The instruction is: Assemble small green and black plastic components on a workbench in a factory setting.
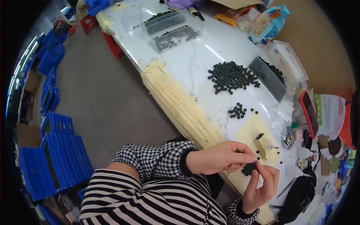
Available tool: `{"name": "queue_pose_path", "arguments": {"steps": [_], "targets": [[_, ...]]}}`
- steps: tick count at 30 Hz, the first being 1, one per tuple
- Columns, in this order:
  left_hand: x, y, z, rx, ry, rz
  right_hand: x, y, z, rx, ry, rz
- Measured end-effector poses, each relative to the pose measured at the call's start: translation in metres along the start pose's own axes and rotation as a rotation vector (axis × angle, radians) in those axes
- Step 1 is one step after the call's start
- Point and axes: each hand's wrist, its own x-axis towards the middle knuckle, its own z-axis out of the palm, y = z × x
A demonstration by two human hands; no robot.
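My left hand (221,157) reaches in over the table's padded edge, its fingers closed in a pinch with a small black round piece (238,151) showing among them. Close against its fingertips is my right hand (264,183), thumb and forefinger also pinched together. What lies between the meeting fingertips is too small to make out. Just below them sits a little heap of small black pieces (247,169), partly covered by the hands. Beyond the fingers, a small cream-coloured block with a dark slot (262,145) stands on a yellowish sheet (245,131).
Farther along the white table (180,67) lie a big pile (230,77) and a smaller pile (237,111) of black pieces. Clear bins (176,39) hold more. On the right are a red-edged phone (309,114) and a black pouch (298,198). Blue crates (56,161) stack at left.
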Motion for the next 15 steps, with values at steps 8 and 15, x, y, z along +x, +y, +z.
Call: {"name": "queue_pose_path", "arguments": {"steps": [8,15], "targets": [[0.027,0.031,0.033,0.071,0.119,-0.003,0.011,0.016,-0.037,-0.059,0.079,0.137],[0.051,0.043,0.042,0.213,0.103,-0.067,0.018,0.030,-0.047,-0.038,0.111,0.177]]}}
